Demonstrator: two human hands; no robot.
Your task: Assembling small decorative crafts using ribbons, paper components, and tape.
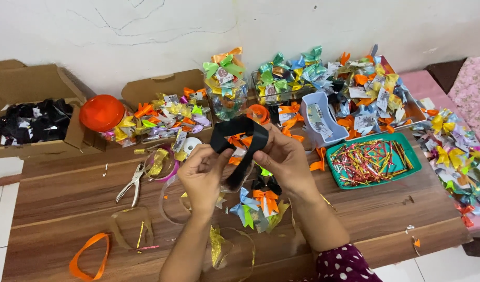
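Both my hands are raised over the middle of a low wooden table (68, 193). Between them arches a wide black ribbon (239, 130), folded into loops. My left hand (202, 172) pinches its left side between thumb and fingers. My right hand (284, 159) grips the right side, fingers curled over the band. Below my hands lie finished small bows, one orange (266, 198) and one light blue (245, 204), among gold ribbon scraps.
A green tray (415, 156) of thin coloured twist ties sits at the right. Cardboard boxes hold black bows (34, 120) and mixed bows (167, 112). Pliers (130, 184), an orange lid (102, 112), an orange ribbon loop (88, 256) and piles of bows surround the work spot.
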